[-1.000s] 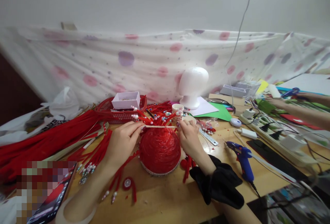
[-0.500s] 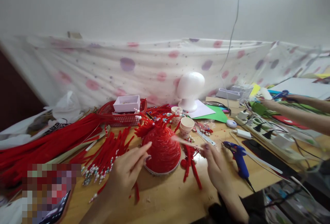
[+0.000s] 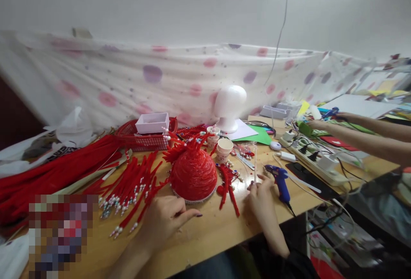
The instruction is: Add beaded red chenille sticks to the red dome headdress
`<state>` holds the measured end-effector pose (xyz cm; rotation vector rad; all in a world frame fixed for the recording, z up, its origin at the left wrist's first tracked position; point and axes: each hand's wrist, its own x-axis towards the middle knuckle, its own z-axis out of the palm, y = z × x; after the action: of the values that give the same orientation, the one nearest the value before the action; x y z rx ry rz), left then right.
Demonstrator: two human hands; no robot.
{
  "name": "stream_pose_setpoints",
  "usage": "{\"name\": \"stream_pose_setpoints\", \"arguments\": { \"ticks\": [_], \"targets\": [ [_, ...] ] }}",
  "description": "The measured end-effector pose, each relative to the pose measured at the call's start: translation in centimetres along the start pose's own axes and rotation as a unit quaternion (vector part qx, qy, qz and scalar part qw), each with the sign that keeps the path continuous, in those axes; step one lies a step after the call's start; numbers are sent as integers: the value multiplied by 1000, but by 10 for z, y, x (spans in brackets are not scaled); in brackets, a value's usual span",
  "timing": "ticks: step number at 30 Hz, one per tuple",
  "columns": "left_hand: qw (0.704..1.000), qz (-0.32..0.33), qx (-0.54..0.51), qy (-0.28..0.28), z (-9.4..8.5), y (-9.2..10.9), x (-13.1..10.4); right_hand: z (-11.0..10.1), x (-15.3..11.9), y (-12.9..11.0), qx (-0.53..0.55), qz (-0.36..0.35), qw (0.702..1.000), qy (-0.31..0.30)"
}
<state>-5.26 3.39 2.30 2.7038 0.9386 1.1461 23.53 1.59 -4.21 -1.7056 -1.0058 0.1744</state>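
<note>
My left hand [image 3: 169,215] is just above the table, its fingers curled in and its thumb stretched out to the right. I see nothing in it. Behind it stands a red dome-shaped headpiece [image 3: 194,177], wrapped in coiled cord, with a beaded rim and beaded red stems on top. My right hand [image 3: 261,199] rests near the table front, its fingers closed on a thin clear stick [image 3: 255,163] that points away from me. A blue glue gun [image 3: 281,181] lies just right of that hand. Red fuzzy pieces [image 3: 228,189] lie between the headpiece and my right hand.
Bead-tipped red strips [image 3: 131,180] lie left, beside a long red bundle [image 3: 64,165]. A red basket [image 3: 141,144], paper cups [image 3: 224,149] and a white foam head [image 3: 230,106] stand behind. At right are a power strip [image 3: 308,157] and another person's arms [image 3: 359,135].
My right hand has tilted the stick from lying sideways near the headpiece to pointing away. My left hand has drawn back from the headpiece and curled its fingers. The view has shifted slightly.
</note>
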Motion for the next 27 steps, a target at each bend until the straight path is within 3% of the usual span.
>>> {"name": "stream_pose_setpoints", "arguments": {
  "ticks": [2,4,7,9,12,15,17,21,27],
  "targets": [
    [1000,13,9,0,2,-6,-3,-1,2,2,-33,21,999,-16],
    [1000,-23,-10,10,0,-14,-8,-4,1,2,-67,34,997,-33],
    [987,-157,-23,33,-11,-28,-24,-15,-2,-1,-93,43,992,-69],
    [968,-246,23,34,-19,-35,-40,-24,-5,-2,-97,51,989,-95],
    [930,-351,102,35,-25,-43,-66,-33,-12,-5,-113,77,988,-76],
    [890,-439,118,39,-23,-50,-80,-33,-20,-12,-123,85,988,-47],
    [875,-463,141,16,-19,-54,-80,-31,-25,-20,-133,60,988,-58],
    [872,-450,188,-47,-13,-59,-72,-26,-31,-31,-155,18,983,-94],
    [847,-492,187,-65,-16,-63,-68,-17,-41,-29,-172,-4,977,-124]
  ]
}}
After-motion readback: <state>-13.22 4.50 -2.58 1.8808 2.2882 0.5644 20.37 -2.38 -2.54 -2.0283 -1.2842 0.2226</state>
